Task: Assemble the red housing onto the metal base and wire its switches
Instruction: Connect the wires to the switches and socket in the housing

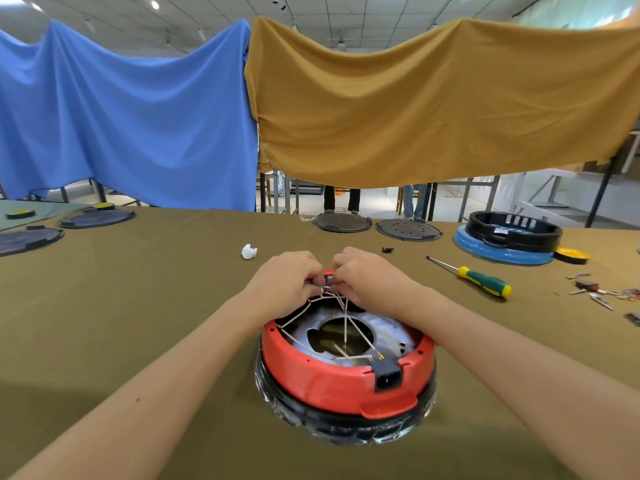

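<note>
The red housing [346, 375] sat low in the centre of the frame on the counter [138, 289], already seated over the metal base [311, 332], whose bright plate showed through the open top. Both hands worked at the housing's far rim. The left hand [287, 278] had its grip curled in on the switch [320, 280] there, and the right hand [367, 275] had its fingers bunched together, pinching the wires [341, 306] where they met the switch. The exact terminal was hidden under the fingertips. White leads fanned back from that point across the opening toward the black socket [386, 374] on the near wall.

To my eye the step in hand was pushing a lead onto a switch tab. It would go best with the left hand bracing the switch from behind, so the push did not pop it out of its slot, and with the connector held close to its tip and driven straight on, not at an angle. The crossing leads looked easy to confuse, so tracing each before seating it seemed wise.

A screwdriver [478, 278] lay at right of centre, well apart.
</note>
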`<action>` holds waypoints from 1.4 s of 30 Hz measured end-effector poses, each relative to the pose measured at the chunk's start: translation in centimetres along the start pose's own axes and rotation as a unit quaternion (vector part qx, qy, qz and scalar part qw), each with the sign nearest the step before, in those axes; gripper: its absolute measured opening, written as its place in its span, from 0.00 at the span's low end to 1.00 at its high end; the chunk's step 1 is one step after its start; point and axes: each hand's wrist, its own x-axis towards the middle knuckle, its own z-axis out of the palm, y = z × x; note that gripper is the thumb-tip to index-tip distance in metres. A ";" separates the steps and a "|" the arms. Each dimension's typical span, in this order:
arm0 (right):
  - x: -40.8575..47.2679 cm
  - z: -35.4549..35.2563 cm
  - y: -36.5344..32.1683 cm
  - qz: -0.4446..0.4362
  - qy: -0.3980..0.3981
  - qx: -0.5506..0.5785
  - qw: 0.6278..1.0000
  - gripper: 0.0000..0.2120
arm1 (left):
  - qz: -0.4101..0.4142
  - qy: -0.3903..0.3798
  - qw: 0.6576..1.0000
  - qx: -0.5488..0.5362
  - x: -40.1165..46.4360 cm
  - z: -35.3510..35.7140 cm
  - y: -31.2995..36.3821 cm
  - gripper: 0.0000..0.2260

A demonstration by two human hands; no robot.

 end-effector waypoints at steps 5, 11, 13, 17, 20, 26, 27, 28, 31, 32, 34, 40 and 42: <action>0.1 -0.2 0.0 -0.009 0.003 0.008 1.000 0.13 | -0.003 0.006 1.000 -0.018 0.1 0.0 0.0 0.03; -0.3 0.3 0.8 0.016 0.021 0.092 0.995 0.12 | -0.017 0.039 0.999 -0.033 -0.6 -0.4 0.1 0.06; -0.7 0.5 1.2 0.036 0.050 0.134 0.989 0.11 | -0.014 0.036 0.999 -0.037 -0.7 -0.4 0.1 0.07; -1.1 0.7 1.4 0.052 0.083 0.174 0.980 0.09 | -0.015 0.036 0.999 -0.032 -0.5 -0.2 -0.1 0.07; -0.9 0.2 1.1 0.035 0.077 0.190 0.978 0.07 | -0.007 0.028 0.999 -0.021 -0.4 -0.2 -0.3 0.04; -0.7 -0.2 1.5 0.121 0.056 0.168 0.977 0.16 | -0.003 -0.002 0.997 -0.083 0.4 -0.9 -0.8 0.04; -0.9 -0.1 1.7 0.140 0.027 0.174 0.974 0.18 | -0.015 0.003 0.993 -0.113 0.2 -1.0 -0.8 0.08; -1.1 0.0 1.9 0.150 -0.003 0.181 0.972 0.19 | -0.036 0.003 0.990 -0.140 0.0 -1.1 -0.9 0.12; -1.6 0.3 2.0 0.154 -0.044 0.188 0.969 0.17 | -0.153 -0.089 0.971 -0.158 -1.0 -1.7 -1.8 0.19; -1.6 0.2 2.0 0.159 -0.042 0.189 0.968 0.16 | -0.188 -0.130 0.959 -0.169 -1.4 -1.9 -2.0 0.16; -1.5 -0.1 2.0 0.179 -0.045 0.185 0.965 0.15 | -0.211 -0.158 0.943 -0.205 -1.8 -2.0 -1.9 0.13; -1.2 -2.2 0.9 0.105 0.014 0.144 0.984 0.10 | -0.183 -0.156 0.944 -0.228 -1.7 -1.9 -1.4 0.14; -1.2 -3.0 -0.4 0.033 -0.035 0.222 0.974 0.04 | -0.178 -0.145 0.946 -0.229 -1.8 -1.6 -1.6 0.13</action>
